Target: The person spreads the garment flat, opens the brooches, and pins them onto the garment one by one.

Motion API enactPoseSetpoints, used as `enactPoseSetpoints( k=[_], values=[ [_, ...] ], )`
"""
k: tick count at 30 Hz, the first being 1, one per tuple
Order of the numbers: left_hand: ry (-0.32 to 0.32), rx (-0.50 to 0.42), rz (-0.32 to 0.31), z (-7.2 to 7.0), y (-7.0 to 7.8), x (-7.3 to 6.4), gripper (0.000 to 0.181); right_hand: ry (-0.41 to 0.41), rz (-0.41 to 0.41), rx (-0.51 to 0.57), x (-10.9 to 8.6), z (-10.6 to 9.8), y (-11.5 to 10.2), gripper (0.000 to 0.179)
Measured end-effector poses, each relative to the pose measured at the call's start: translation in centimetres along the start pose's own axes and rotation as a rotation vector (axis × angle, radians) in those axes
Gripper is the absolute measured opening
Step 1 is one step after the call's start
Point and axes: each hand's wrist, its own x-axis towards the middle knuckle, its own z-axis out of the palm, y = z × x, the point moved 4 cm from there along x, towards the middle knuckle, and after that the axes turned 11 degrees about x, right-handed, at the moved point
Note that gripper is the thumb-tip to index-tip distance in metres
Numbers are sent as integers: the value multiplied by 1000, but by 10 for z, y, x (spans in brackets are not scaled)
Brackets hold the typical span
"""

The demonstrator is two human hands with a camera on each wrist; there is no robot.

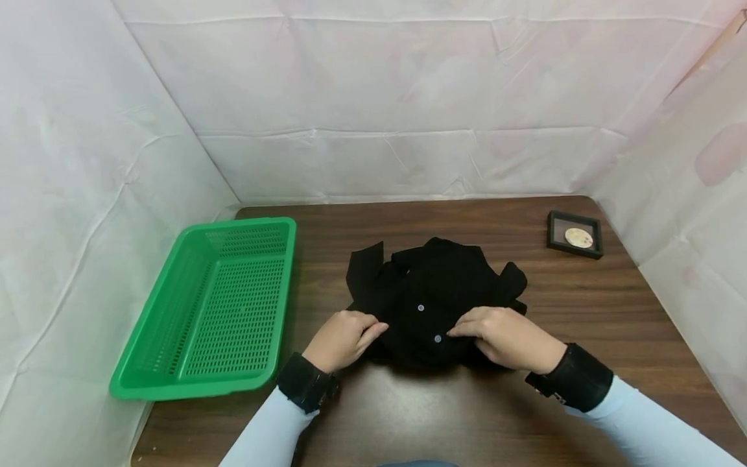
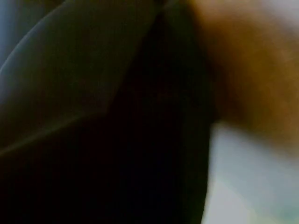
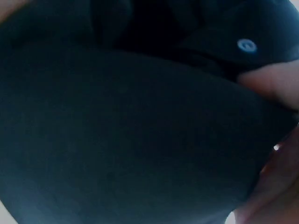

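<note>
- Garment (image 1: 443, 275), black, is lying bunched mid-worktop (image 1: 601, 324), directly before the person, with two pale buttons (image 1: 421, 307) showing on its front.
- Left hand (image 1: 345, 338) is gripping the garment's near left edge; fingers are curling, thumb laid along them, pinching cloth. Left wrist view is showing mostly dark, blurred fabric.
- Right hand (image 1: 502, 334) is holding the near right part, its fingertips reaching just beside the lower button; in the right wrist view, thumb and fingers are pinching a fold of black cloth.
- Black wristbands (image 1: 574, 377) are encircling both wrists, over pale blue sleeves (image 1: 642, 415).
- Green basket (image 1: 204, 391), perforated, is standing left of the garment, apart from it.
- Dark square frame (image 1: 574, 251) is lying at far right, holding a pale round disc (image 1: 579, 237).
- White sheeting (image 1: 373, 84) is hanging behind and at both sides.
</note>
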Motion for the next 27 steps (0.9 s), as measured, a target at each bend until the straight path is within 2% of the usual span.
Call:
enactPoseSetpoints(
  k=[4,9,14,17,20,23,25,27],
  values=[
    [-83,-28,-34,17,2,-10,32,-76,69,56,-7,22,1,38],
    [-151,-83,-40,33,8,-17,24,-131,143,123,-14,41,2,34],
    [-225,-137,-28,44,15,-22,19,-141,176,122,-18,52,3,32],
    [-251,-136,-5,47,18,-22,19,-191,212,137,-16,52,5,33],
    [-196,-74,-3,38,16,-14,23,-308,260,229,-10,42,6,35],
    [-68,-9,-43,15,8,7,26,-408,282,371,3,19,5,45],
    [20,2,-90,-3,1,25,26,-418,272,439,16,-2,4,51],
    [62,-30,-140,-17,-7,46,26,-389,262,437,31,-22,8,52]
  ],
)
